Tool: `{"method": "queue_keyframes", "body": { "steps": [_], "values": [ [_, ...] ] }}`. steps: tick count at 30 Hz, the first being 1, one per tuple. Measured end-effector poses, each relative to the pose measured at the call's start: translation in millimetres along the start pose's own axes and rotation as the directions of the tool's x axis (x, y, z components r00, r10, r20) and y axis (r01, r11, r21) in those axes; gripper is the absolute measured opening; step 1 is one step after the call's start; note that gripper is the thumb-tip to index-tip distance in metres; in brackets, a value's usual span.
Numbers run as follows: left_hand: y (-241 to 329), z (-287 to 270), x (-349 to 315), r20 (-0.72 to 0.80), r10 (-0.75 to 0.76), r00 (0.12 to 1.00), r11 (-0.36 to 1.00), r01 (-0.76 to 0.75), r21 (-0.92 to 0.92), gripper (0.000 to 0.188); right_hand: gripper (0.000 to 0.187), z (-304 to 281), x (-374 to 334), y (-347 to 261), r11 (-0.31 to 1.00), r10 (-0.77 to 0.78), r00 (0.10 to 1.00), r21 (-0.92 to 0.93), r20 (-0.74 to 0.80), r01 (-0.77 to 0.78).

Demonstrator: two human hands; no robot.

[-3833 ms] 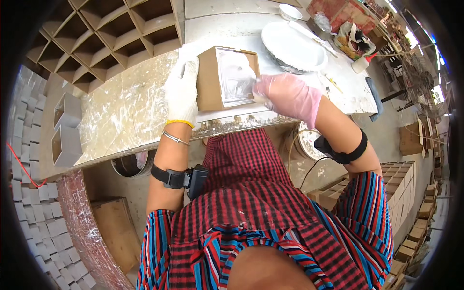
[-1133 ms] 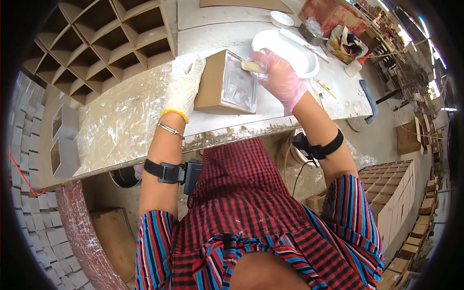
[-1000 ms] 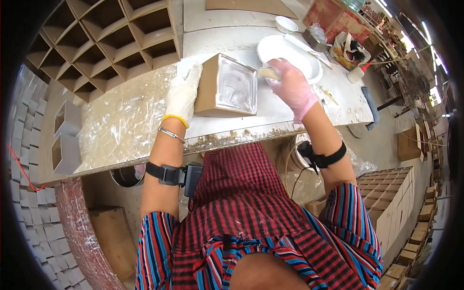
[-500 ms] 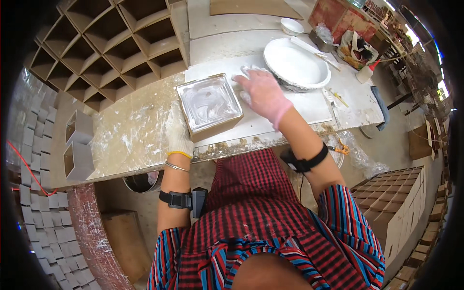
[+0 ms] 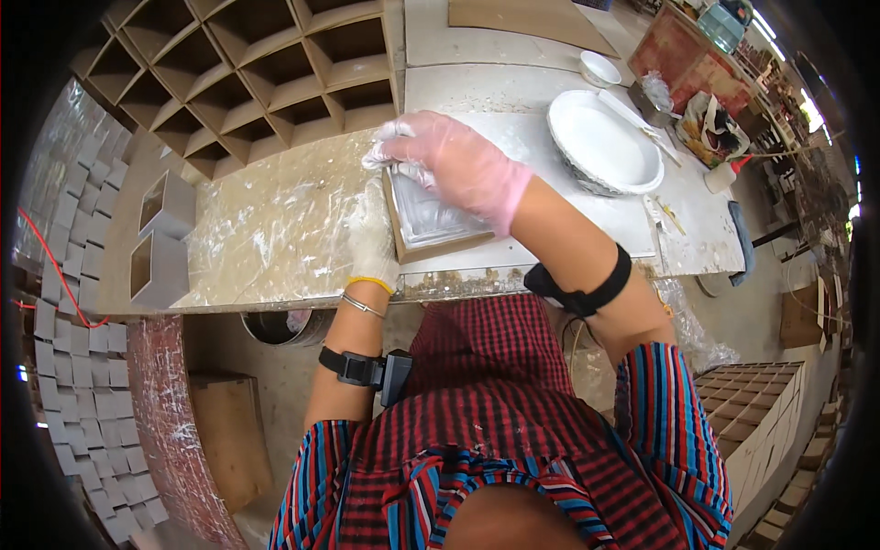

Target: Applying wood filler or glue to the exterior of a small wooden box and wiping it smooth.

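Workbench [image 5: 275, 215]: runs under the left hand [image 5: 374, 234] and the right hand [image 5: 449, 165]. Compartmented cardboard rack [image 5: 367, 115]: beyond the hands, toward the left. White sheet [image 5: 587, 229]: partly beneath the box, reaching right of the grip. Oval basin of white paste [image 5: 570, 158]: right of the right hand, well apart. Cardboard box [image 5: 426, 229]: beside the left hand, under the right. Grey open-fronted boxes [image 5: 170, 266]: well left of the left hand. Small white bowl [image 5: 600, 79]: beyond the basin.

Grip: the white-gloved left hand lies along the box's left side; the pink-gloved right hand bends over its far-left part. Cannot tell whether either is clamped, or what the right fingers cover.

Progress (judged): visible upper face already smeared white, streaky; visible brown side uncoated; covered part unknown
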State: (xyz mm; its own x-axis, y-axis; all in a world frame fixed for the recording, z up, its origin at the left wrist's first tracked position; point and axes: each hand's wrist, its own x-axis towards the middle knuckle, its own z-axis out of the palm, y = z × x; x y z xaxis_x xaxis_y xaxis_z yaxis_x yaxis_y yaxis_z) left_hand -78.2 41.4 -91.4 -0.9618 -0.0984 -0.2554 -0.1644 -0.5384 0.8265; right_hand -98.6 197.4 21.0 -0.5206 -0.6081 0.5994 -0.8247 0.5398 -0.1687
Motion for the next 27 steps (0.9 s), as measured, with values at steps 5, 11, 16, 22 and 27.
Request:
{"method": "queue_keyframes", "body": {
  "steps": [5, 11, 16, 22, 27],
  "values": [
    [-23, -18, 20, 0.017, 0.150, 0.989, 0.981, -0.151, 0.121, 0.039, 0.029, -14, -18, 33, 0.959, 0.248, 0.943, -0.194, 0.220, -0.207],
    [-13, -11, 12, -0.003, 0.121, 0.993, 0.991, -0.121, 0.057, 0.041, 0.034, -29, -26, 19, 0.910, 0.409, 0.912, -0.081, 0.028, -0.405],
    [-17, -11, 16, 0.035, 0.120, 0.992, 0.991, -0.122, 0.049, 0.039, 0.035, -8, -16, 8, 0.988, 0.130, 0.980, -0.106, 0.150, -0.115],
    [-33, -28, 36, -0.010, 0.169, 0.986, 0.963, -0.163, 0.216, 0.040, 0.038, -41, -26, 28, 0.925, 0.354, 0.891, -0.246, 0.286, -0.289],
    [-34, -25, 43, -0.007, 0.123, 0.992, 0.956, -0.116, 0.271, 0.040, 0.037, -12, -30, -2, 0.856, 0.476, 0.876, -0.269, 0.080, -0.441]
  ]
}}
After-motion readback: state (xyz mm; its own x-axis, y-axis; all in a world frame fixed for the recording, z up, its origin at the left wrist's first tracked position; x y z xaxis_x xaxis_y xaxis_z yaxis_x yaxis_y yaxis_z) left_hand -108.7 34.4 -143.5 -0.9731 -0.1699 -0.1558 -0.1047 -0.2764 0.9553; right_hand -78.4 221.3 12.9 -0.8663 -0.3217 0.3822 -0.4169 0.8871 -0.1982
